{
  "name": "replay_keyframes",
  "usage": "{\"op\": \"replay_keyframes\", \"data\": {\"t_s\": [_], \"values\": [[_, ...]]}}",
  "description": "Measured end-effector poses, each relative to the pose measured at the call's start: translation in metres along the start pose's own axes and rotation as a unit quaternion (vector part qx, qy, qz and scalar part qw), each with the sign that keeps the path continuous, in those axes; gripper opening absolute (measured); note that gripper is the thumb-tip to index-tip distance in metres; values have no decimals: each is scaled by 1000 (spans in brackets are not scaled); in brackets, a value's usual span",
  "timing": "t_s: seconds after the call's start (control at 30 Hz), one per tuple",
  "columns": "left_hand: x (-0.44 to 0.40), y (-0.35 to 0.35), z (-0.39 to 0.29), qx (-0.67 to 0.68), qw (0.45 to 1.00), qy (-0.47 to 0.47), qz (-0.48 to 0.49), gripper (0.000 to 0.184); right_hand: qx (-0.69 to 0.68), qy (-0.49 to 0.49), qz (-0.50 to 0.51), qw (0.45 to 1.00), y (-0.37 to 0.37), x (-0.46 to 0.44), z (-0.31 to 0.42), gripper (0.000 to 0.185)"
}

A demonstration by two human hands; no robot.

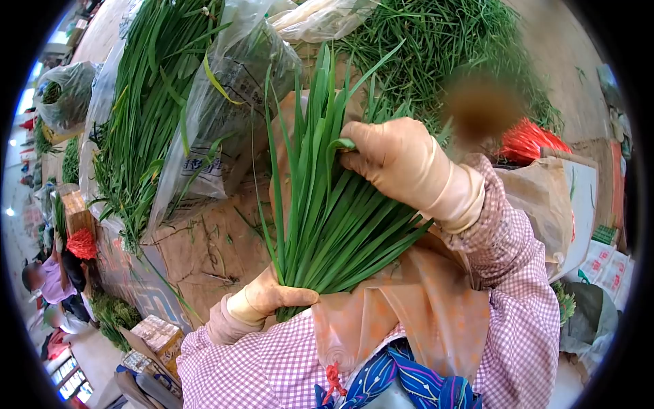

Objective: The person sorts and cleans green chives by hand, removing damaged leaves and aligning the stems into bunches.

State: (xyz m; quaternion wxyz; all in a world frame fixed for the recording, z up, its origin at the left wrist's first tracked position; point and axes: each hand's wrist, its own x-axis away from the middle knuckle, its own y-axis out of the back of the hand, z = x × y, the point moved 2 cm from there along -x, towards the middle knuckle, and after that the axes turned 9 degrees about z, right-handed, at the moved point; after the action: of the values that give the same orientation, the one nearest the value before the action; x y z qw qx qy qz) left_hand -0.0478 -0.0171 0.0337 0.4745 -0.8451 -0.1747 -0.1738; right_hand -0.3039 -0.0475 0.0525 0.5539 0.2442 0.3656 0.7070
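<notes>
– The left hand (pixel 279 295) is where we start: at 7 o'clock, wrapped around the lower part of the bunch of leaves (pixel 334 238), thumb laid across the front.

– Why so low, do we think?

– Probably because a grip there gathers the stems and leaves the upper ends free. We see them fan out from 11 o'clock round to 2 o'clock.

– And the right hand (pixel 398 160)?

– It is at 1 o'clock, over the upper side of the fan, thumb and finger pinched on a single bent leaf (pixel 343 144). We judge that it picks out one blade while the other hand steadies the rest.

– So where does the bunch itself sit?

– In the middle of our view, tilted up and away from the body, its lower side close above the apron (pixel 443 307) at 5 o'clock. We suppose the apron shields the checked sleeves (pixel 514 273) and clothes from wet or dirt.

– What else is within reach?

– At 1 o'clock we find a loose pile of greens (pixel 429 54); at 10 o'clock, long leaves (pixel 153 102) lie lengthwise in clear plastic, perhaps so they don't tangle. Red string (pixel 535 142) rests between 2 and 3 o'clock.
</notes>
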Motion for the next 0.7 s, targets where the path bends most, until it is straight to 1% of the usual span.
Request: {"op": "replay_keyframes", "data": {"t_s": [0.03, 0.07, 0.13, 0.2, 0.23, 0.27, 0.3, 0.33, 0.37, 0.4, 0.43, 0.47, 0.5, 0.53, 0.57, 0.6, 0.63, 0.67, 0.7], "values": [[-1, 3, 0, 0, 1000, 3, 1, 80, 79, 4, -19, 997, -5, 2, 5, 14], [-2, 8, 3, -29, 999, 32, 11, 80, 125, 14, -35, 991, -11, 6, 10, 11], [-5, 16, 10, -61, 996, 62, 25, 79, 151, -3, -99, 984, -21, 10, 7, 11], [-5, 20, 19, -116, 992, 41, 15, 78, 132, -40, -229, 964, -10, 13, -16, 10], [-5, 23, 23, -135, 990, 35, 13, 78, 72, -102, -268, 955, -10, 20, -46, 10], [-4, 27, 25, -146, 988, 41, 19, 76, -62, -150, -328, 931, 1, 28, -65, 10], [-2, 31, 27, -154, 987, 44, 25, 76, 7, -248, -297, 922, 24, 38, -76, 14], [0, 35, 28, -162, 985, 48, 30, 75, 91, -231, -328, 912, 34, 52, -95, 15], [3, 39, 29, -155, 986, 44, 47, 76, 217, -234, -290, 902, 46, 66, -114, 17], [2, 36, 24, -153, 986, 42, 59, 77, 310, -182, -280, 890, 52, 81, -136, 20], [1, 31, 17, -151, 985, 40, 71, 77, 325, -161, -295, 884, 60, 84, -130, 19], [4, 17, 4, -177, 981, 62, 47, 78, 338, -139, -309, 878, 67, 84, -117, 19], [4, 6, -3, -191, 978, 74, 34, 78, 338, -142, -310, 877, 67, 82, -102, 19], [5, -5, -11, -204, 975, 87, 22, 78, 136, -106, -332, 927, 63, 79, -84, 18], [1, -14, -13, -161, 982, 94, -8, 66, -72, -64, -341, 935, 58, 75, -69, 17], [0, -13, -13, -143, 985, 96, -24, 60, -66, -50, -313, 946, 54, 69, -56, 15], [-1, -12, -13, -124, 987, 98, -40, 55, -152, -60, -266, 950, 46, 68, -53, 16], [0, -3, -8, -136, 987, 83, -14, 65, -238, -66, -214, 945, 37, 66, -51, 17], [1, 4, -3, -147, 987, 67, 12, 76, -240, -61, -215, 945, 39, 63, -42, 17]]}}
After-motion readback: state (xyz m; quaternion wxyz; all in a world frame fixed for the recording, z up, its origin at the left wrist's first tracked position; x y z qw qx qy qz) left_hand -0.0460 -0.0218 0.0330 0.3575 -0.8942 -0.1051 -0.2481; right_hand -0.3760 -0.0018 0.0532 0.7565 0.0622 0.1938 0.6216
